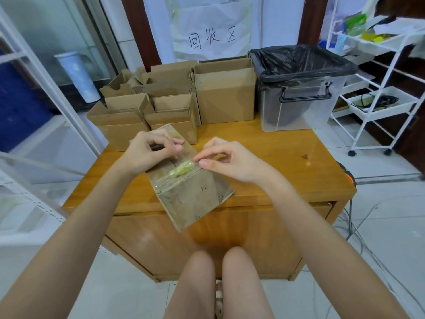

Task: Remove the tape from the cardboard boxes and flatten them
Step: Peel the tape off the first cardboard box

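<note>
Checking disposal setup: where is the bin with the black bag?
In the head view, the bin stands at the table's far right corner, right beside the tallest cardboard box and left of the white cart.

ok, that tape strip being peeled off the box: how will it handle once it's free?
The tape is likely floppy and very light: it's already bunched into a crumpled wad. Probably sticky, apt to cling to the right hand pinching it. Thin clear film on the box suggests it may tear.

A worn brown cardboard box [190, 194] lies tilted over the counter's front edge, clear tape [181, 169] bunched across its top.
</note>
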A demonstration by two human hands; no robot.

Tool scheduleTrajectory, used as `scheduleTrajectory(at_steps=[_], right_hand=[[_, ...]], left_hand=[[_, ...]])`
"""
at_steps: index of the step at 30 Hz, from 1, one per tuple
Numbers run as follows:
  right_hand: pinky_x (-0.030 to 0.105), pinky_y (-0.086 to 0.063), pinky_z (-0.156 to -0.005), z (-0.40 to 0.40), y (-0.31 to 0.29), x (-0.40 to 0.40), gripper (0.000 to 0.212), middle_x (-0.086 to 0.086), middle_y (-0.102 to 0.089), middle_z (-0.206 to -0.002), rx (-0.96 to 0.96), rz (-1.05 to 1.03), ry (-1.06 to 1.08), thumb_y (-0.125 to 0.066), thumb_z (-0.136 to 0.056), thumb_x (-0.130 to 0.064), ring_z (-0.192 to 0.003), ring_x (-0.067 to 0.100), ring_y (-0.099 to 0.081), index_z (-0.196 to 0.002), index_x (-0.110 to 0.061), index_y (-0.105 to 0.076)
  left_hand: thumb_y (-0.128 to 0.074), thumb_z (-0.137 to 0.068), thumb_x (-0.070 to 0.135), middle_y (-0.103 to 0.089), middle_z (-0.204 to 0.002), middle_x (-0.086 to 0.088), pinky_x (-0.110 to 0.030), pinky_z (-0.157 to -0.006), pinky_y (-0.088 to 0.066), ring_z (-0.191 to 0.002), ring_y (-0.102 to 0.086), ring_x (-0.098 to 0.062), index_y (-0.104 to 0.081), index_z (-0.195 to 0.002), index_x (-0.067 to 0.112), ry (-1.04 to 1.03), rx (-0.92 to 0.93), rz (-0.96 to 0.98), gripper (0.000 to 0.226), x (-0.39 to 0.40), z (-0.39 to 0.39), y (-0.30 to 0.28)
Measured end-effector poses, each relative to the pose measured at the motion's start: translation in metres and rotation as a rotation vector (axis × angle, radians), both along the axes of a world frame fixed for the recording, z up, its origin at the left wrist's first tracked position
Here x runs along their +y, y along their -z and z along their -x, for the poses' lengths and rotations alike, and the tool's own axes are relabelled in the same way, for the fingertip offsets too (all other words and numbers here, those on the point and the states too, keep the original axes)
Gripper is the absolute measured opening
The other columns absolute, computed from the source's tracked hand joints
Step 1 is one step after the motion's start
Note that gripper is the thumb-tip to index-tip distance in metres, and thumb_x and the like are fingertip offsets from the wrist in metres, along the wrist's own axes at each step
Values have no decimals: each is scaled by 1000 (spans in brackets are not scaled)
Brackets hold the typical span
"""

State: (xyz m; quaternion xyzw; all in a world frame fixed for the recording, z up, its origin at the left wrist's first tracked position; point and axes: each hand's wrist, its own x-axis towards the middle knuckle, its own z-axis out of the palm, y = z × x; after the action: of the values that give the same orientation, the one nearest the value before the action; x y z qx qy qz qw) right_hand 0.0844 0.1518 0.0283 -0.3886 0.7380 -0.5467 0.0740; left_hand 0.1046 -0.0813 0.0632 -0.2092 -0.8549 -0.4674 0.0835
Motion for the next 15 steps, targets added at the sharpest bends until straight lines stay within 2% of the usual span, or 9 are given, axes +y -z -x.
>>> scheduleTrajectory(at_steps=[3,5,7,8,11,15], right_hand=[[34,-51,-88,5,-12,3,6,-9,-58,-95,2,-74,1,-70,-86,-19,-97,19,-60,-92,-23,-71],[34,-52,-88,8,-18,2,3,-9,-58,-94,7,-125,-23,-71,-85,-17,-93,16,-60,-86,-20,-70],[34,-52,-87,12,-24,1,3,-7,-57,-94,34,-187,-51,-71,-86,-16,-91,13,-60,-86,-14,-68],[34,-52,-87,14,-27,1,5,-6,-56,-94,58,-223,-63,-71,-86,-15,-90,12,-59,-87,-12,-67],[29,-51,-85,19,-35,1,9,-7,-55,-92,114,-302,-80,-69,-87,-15,-86,6,-57,-82,-17,-62],[32,-51,-82,22,-33,3,17,-7,-59,-87,121,-267,-73,-70,-86,-12,-81,4,-57,-77,-23,-60]], left_hand=[[-49,-69,84,-67,-89,5,-18,-90,-45,-105,-62,-7,-76,-68,25,-7,-97,133,65,8,-12,-17],[-41,-63,91,-63,-91,13,-25,-86,-45,-96,-60,-4,-74,-76,31,-36,-114,366,69,17,-23,-28],[-41,-60,89,-56,-94,15,-25,-77,-45,-88,-56,-3,-67,-87,32,-82,-16,643,68,26,-32,-27],[-39,-62,86,-53,-95,13,-27,-75,-46,-87,-55,-4,-64,-92,30,-92,48,713,67,29,-35,-24],[-31,-69,81,-50,-95,5,-33,-74,-47,-84,-56,-11,-59,-97,30,-142,108,713,65,31,-40,-14],[-22,-72,79,-43,-93,5,-31,-67,-44,-76,-54,-13,-53,-100,33,-177,120,771,63,34,-39,-8]])
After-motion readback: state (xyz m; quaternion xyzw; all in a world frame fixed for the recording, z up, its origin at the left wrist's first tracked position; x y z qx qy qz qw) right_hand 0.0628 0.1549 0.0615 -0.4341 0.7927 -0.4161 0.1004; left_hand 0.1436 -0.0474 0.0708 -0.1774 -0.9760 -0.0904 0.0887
